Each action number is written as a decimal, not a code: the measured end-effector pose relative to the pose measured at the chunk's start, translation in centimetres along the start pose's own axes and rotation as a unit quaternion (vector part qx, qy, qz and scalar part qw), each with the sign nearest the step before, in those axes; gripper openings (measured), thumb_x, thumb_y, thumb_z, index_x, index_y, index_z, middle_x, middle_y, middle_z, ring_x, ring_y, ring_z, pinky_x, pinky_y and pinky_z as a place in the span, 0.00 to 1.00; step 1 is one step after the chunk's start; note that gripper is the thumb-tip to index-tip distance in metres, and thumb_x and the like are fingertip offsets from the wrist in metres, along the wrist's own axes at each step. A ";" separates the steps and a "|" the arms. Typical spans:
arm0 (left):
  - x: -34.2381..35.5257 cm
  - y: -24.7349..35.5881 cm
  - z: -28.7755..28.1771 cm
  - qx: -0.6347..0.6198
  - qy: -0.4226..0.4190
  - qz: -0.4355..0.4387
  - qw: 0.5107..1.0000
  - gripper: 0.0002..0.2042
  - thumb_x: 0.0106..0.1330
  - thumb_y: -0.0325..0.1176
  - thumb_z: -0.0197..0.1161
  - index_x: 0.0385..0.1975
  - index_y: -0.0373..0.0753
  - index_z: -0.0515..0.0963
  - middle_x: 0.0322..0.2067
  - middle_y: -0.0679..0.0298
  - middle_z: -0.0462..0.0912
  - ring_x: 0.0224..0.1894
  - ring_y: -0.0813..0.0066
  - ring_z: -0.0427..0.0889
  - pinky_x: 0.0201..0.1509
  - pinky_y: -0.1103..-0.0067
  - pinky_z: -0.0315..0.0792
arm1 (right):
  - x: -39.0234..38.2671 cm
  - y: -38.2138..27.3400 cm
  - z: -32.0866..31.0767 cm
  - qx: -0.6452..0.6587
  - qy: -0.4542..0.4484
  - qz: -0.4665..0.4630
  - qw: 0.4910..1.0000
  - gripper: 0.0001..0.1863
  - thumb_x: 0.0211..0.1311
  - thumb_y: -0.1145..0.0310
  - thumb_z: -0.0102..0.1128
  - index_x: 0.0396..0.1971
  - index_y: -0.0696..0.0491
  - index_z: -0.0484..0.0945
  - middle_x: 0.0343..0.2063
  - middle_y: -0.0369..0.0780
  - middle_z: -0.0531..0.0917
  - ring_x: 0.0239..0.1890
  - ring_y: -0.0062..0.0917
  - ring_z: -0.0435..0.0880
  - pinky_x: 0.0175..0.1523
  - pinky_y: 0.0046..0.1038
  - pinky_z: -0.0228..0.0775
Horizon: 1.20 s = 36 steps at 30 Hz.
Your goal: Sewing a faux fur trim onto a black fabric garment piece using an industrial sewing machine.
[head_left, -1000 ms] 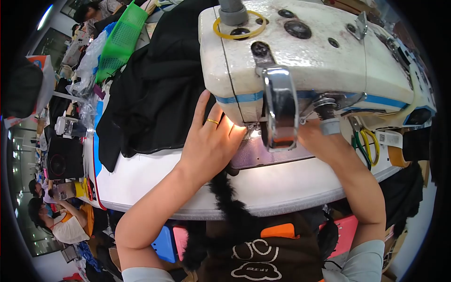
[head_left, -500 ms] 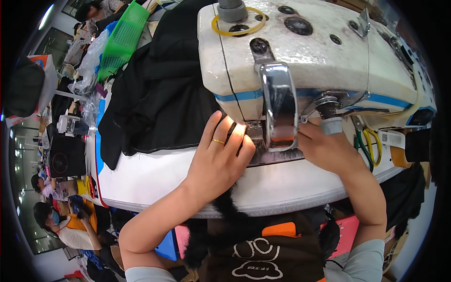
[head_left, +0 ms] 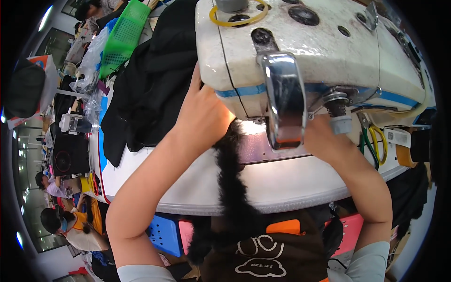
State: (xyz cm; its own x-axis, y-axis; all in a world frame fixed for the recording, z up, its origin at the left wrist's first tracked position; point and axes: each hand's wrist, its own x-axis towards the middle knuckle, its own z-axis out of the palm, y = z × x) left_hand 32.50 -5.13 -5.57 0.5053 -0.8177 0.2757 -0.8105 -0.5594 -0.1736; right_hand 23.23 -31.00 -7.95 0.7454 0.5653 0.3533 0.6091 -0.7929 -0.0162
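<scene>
Pressed flat with fingers spread, our left hand [head_left: 202, 117] lies on the strip of black furry fabric [head_left: 232, 188] just where it passes under the head of the cream sewing machine [head_left: 324, 51] — nothing is clasped, the fingertips are hidden beneath the machine. From the lit needle area the furry strip runs back over the white table [head_left: 282, 183] edge toward our lap, with a heap of black cloth [head_left: 150, 89] and a green basket [head_left: 124, 35] to the left. Further right, our right hand [head_left: 324, 141] reaches in behind the chrome faceplate [head_left: 284, 105] — we cannot tell its grip — and green-and-yellow scissors [head_left: 373, 143] lie just beside it.
</scene>
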 end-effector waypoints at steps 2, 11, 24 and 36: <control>0.6 -0.7 1.3 -0.094 0.053 -0.009 0.994 0.17 0.58 0.29 0.62 0.49 0.40 0.83 0.53 0.63 0.83 0.64 0.57 0.73 0.75 0.53 0.56 | 0.0 0.2 -0.7 -0.017 0.019 0.005 1.000 0.07 0.56 0.68 0.63 0.25 0.56 0.83 0.35 0.44 0.85 0.42 0.38 0.86 0.45 0.41 0.78; -3.6 4.1 -3.9 -0.040 -0.031 0.017 0.999 0.11 0.57 0.30 0.65 0.41 0.42 0.80 0.41 0.64 0.77 0.55 0.60 0.75 0.71 0.49 0.62 | -0.4 -0.5 -3.5 0.046 0.019 -0.054 0.997 0.05 0.56 0.70 0.61 0.32 0.52 0.80 0.34 0.34 0.80 0.45 0.29 0.80 0.51 0.33 0.71; -5.0 4.1 -3.5 -0.081 -0.028 -0.029 0.996 0.16 0.63 0.35 0.67 0.49 0.40 0.77 0.49 0.62 0.77 0.61 0.61 0.73 0.69 0.59 0.66 | -1.4 -0.6 -1.3 0.087 0.006 -0.018 0.996 0.03 0.57 0.69 0.62 0.29 0.51 0.80 0.34 0.33 0.80 0.43 0.28 0.79 0.47 0.33 0.68; -5.5 4.3 -3.4 -0.085 0.029 0.012 0.996 0.17 0.57 0.28 0.62 0.48 0.36 0.78 0.47 0.59 0.78 0.57 0.61 0.77 0.58 0.68 0.74 | -1.7 -0.3 -2.1 0.135 0.037 -0.005 0.990 0.06 0.51 0.71 0.63 0.31 0.53 0.81 0.38 0.38 0.84 0.44 0.37 0.82 0.46 0.40 0.74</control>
State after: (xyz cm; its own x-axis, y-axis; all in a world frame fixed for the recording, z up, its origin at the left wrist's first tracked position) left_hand 25.22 -2.59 -4.60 0.4717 -0.8184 0.3283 -0.8629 -0.5050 -0.0191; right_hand 21.15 -32.20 -6.57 0.7234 0.5458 0.4229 0.6737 -0.6920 -0.2593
